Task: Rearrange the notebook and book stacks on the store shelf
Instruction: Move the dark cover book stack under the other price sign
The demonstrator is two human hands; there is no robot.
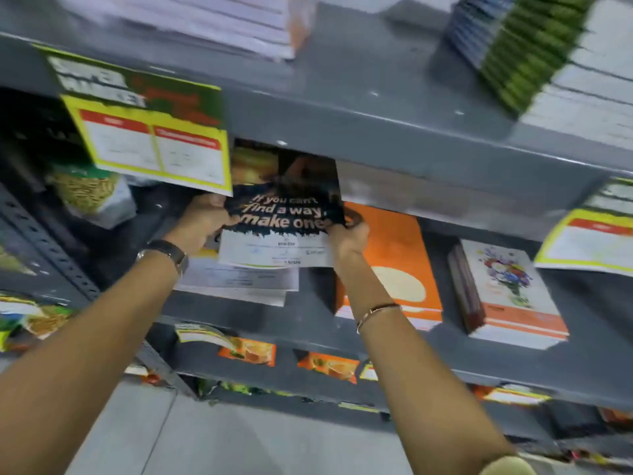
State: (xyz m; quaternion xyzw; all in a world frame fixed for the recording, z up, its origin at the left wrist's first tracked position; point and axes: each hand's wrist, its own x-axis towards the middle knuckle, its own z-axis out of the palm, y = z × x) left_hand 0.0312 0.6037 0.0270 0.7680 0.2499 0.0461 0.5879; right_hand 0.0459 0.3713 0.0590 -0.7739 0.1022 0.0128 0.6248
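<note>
Grey metal store shelving (394, 108) fills the frame, with tiers running from upper left to lower right and yellow price cards hanging off their front edges. At centre, a person's left hand (202, 222) and right hand (347, 240) are each clamped on a side edge of a dark-covered notebook (284, 214) printed "If you can't find a way, make one", held tilted at the mouth of the middle tier, its top edge tucked under the tier above. Just below it lies a loose, uneven pile of pale notebooks (239, 281), fanned out of line.

The job appears to be midway. Right of centre, an orange notebook stack (397, 269) and a floral-covered stack (510, 289) already sit squared on the same tier, while the pale pile and the notebook in hand have yet to be aligned. On the top tier, a white stack (239, 25) at upper centre and a green-spined stack (534, 49) at upper right also look settled, though blur hides detail.

Count: one notebook in hand, one untidy pile beneath it, two tidy stacks beside them, two stacks above. Snack packets (89, 190) occupy the left side and lower tiers.
</note>
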